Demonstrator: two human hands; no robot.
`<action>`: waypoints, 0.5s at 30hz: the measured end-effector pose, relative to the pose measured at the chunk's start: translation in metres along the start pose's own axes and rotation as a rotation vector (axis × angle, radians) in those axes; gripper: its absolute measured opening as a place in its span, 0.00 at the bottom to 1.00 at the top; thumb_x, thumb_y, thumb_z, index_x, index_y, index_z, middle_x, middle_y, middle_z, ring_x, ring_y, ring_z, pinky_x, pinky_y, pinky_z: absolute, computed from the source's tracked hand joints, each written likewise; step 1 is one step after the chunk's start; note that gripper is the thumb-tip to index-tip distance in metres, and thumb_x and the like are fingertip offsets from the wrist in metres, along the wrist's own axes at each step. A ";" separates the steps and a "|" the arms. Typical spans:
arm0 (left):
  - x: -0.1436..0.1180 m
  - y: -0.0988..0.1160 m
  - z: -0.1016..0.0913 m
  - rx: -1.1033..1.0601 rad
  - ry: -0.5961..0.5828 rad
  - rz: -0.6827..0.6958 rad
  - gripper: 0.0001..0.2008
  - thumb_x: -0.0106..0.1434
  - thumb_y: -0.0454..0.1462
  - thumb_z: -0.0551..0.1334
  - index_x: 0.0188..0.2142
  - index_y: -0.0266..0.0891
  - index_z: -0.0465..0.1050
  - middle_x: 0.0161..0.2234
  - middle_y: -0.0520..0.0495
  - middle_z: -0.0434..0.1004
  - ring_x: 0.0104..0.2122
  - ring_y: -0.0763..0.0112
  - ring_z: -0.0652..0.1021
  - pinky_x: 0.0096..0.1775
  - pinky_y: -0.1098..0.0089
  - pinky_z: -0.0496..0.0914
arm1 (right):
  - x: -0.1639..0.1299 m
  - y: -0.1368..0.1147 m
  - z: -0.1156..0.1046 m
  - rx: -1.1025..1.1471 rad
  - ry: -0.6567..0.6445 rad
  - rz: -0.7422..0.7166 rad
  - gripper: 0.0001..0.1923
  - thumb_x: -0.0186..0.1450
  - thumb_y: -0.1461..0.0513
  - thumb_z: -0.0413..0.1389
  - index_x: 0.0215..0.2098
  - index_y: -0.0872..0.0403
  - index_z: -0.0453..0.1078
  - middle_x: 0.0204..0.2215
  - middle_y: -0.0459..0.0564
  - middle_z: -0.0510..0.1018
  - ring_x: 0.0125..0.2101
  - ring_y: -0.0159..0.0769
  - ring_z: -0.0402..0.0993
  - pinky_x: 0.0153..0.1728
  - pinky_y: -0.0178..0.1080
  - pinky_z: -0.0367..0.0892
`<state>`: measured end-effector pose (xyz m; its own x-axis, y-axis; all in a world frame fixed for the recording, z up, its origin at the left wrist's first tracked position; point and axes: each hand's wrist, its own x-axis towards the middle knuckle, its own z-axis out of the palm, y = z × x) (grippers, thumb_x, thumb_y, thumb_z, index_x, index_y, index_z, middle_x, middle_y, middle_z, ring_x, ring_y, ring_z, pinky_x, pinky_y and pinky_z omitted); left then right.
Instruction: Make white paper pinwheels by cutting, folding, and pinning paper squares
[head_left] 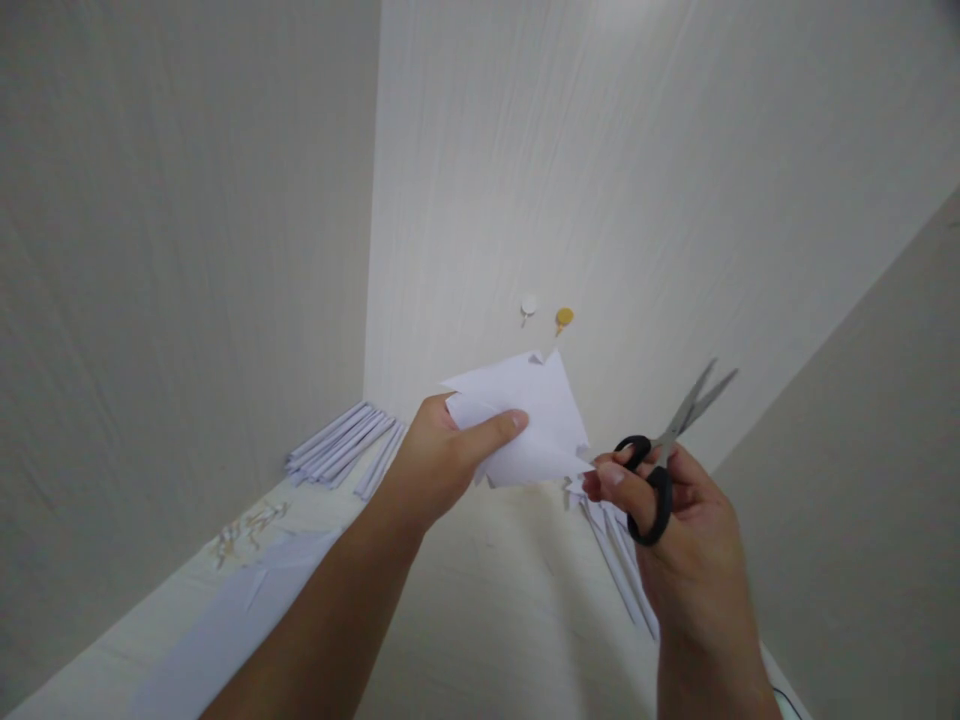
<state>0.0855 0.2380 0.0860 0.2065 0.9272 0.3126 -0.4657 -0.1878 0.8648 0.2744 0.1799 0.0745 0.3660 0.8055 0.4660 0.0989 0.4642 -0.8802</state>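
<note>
My left hand (442, 455) grips a piece of white paper (551, 410), thumb on top and the other fingers hidden beneath. The paper has cut edges and a small folded flap at its top. In my right hand (686, 510) is a pair of scissors (671, 435) with black handles, its blades slightly apart and pointing up and away from the paper. The right thumb and fingertips also touch the paper's lower right corner. Both hands are held above the table.
Rolled white paper sticks (341, 445) lie in a pile at the left, with small twisted pieces (247, 530) and a white sheet (240, 610) nearer. More paper rolls (615, 570) lie beside my right hand. A white hook (529, 307) and a yellow hook (564, 318) are on the wall (465, 220).
</note>
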 end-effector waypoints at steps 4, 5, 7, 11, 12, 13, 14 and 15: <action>0.003 0.002 -0.004 -0.116 0.048 0.081 0.17 0.55 0.39 0.75 0.44 0.35 0.83 0.42 0.41 0.87 0.39 0.58 0.85 0.42 0.67 0.78 | 0.003 -0.005 -0.017 -0.179 -0.287 0.104 0.15 0.57 0.52 0.73 0.29 0.52 0.75 0.26 0.47 0.80 0.27 0.32 0.73 0.26 0.33 0.66; 0.003 0.004 -0.004 -0.135 0.056 0.090 0.18 0.55 0.39 0.75 0.44 0.35 0.83 0.42 0.41 0.87 0.39 0.58 0.85 0.42 0.66 0.78 | 0.002 -0.006 -0.021 -0.213 -0.334 0.127 0.16 0.57 0.52 0.73 0.29 0.52 0.75 0.26 0.47 0.80 0.27 0.32 0.72 0.26 0.33 0.65; 0.002 0.008 -0.004 -0.165 0.080 0.098 0.18 0.54 0.39 0.75 0.44 0.35 0.82 0.41 0.41 0.87 0.40 0.57 0.85 0.44 0.64 0.78 | 0.001 -0.008 -0.027 -0.273 -0.395 0.168 0.17 0.55 0.52 0.73 0.29 0.52 0.75 0.25 0.46 0.78 0.26 0.31 0.71 0.26 0.33 0.65; 0.000 0.015 -0.001 -0.188 0.096 0.099 0.20 0.53 0.38 0.75 0.45 0.35 0.82 0.39 0.42 0.87 0.40 0.55 0.85 0.45 0.63 0.78 | -0.003 -0.013 -0.029 -0.372 -0.443 0.200 0.19 0.53 0.51 0.74 0.28 0.53 0.74 0.22 0.43 0.73 0.24 0.30 0.67 0.25 0.32 0.61; -0.001 0.015 -0.001 -0.189 0.089 0.096 0.20 0.53 0.37 0.75 0.46 0.35 0.81 0.38 0.42 0.87 0.40 0.55 0.85 0.44 0.63 0.78 | -0.004 -0.014 -0.027 -0.390 -0.443 0.198 0.19 0.52 0.50 0.74 0.27 0.53 0.74 0.22 0.43 0.72 0.24 0.30 0.66 0.24 0.32 0.60; -0.001 0.015 -0.001 -0.189 0.084 0.092 0.21 0.53 0.37 0.75 0.47 0.35 0.81 0.38 0.43 0.87 0.40 0.55 0.85 0.44 0.64 0.78 | -0.005 -0.016 -0.026 -0.406 -0.442 0.193 0.20 0.52 0.50 0.74 0.26 0.53 0.73 0.21 0.43 0.71 0.23 0.29 0.65 0.23 0.32 0.59; -0.001 0.016 -0.001 -0.188 0.080 0.092 0.23 0.53 0.37 0.75 0.49 0.35 0.81 0.38 0.43 0.87 0.40 0.55 0.85 0.44 0.64 0.78 | -0.005 -0.017 -0.024 -0.419 -0.445 0.189 0.20 0.51 0.50 0.73 0.25 0.53 0.73 0.21 0.43 0.71 0.23 0.29 0.64 0.23 0.32 0.58; -0.002 0.016 -0.001 -0.186 0.079 0.093 0.24 0.53 0.37 0.75 0.50 0.36 0.80 0.38 0.43 0.86 0.40 0.56 0.85 0.44 0.64 0.78 | -0.005 -0.019 -0.022 -0.430 -0.448 0.182 0.20 0.51 0.50 0.73 0.25 0.53 0.72 0.20 0.42 0.70 0.22 0.29 0.63 0.22 0.32 0.57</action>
<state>0.0774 0.2337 0.0988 0.0906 0.9326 0.3493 -0.6322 -0.2172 0.7437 0.2912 0.1591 0.0866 -0.0006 0.9762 0.2169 0.4673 0.1920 -0.8630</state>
